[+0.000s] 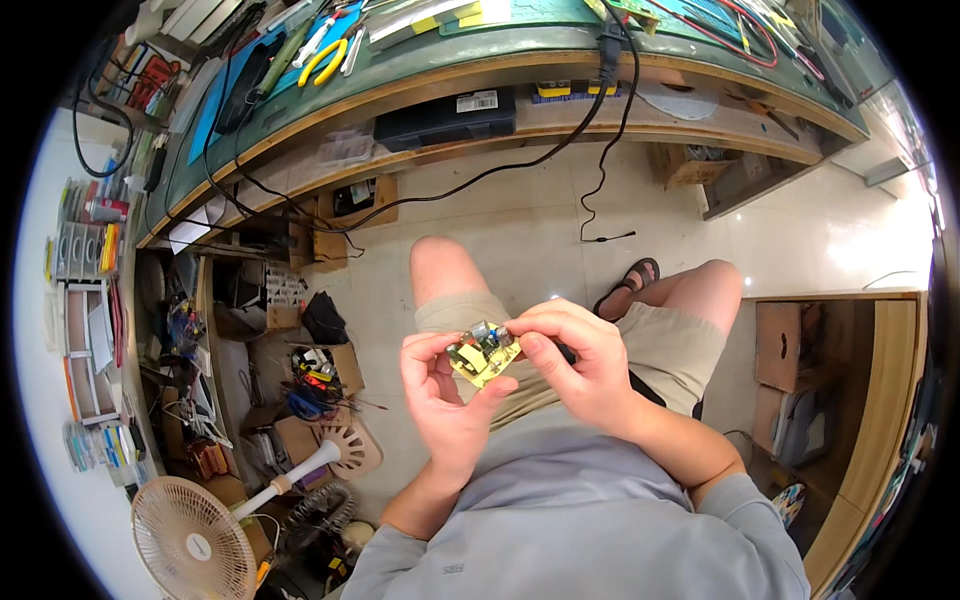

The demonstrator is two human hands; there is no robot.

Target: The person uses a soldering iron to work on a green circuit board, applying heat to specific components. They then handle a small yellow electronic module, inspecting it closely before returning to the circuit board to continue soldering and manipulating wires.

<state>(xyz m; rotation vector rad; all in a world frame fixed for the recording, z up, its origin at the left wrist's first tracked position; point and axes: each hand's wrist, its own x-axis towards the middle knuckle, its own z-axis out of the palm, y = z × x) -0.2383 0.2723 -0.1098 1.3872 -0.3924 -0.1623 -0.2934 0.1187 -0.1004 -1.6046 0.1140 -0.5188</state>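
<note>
In the middle of the scene, above the seated person's lap, a small yellowish circuit board [470, 357] is held up between two bare hands, its face with the parts turned upward. The left hand [440, 405] is clamped on the board's left side, with the thumb along the near edge and the fingers curled at the far left. The right hand [585, 360] comes in from the right, its thumb and forefinger pinched together at the board's far right corner; whether they grip the edge or one of the small parts there cannot be told. The person wears a grey shirt [590, 520] and beige shorts [665, 350], and a dark sandal [642, 272] shows on the floor to the far right of the hands. At the far side stands a workbench with a green top [540, 38], where yellow-handled pliers [325, 65] lie toward the left. On the shelf beneath sits a black case [450, 120], and a black cable [480, 183] sags across in front of it. At the near left is a fan [195, 535]; at the right stands a wooden cabinet [868, 400].
</note>
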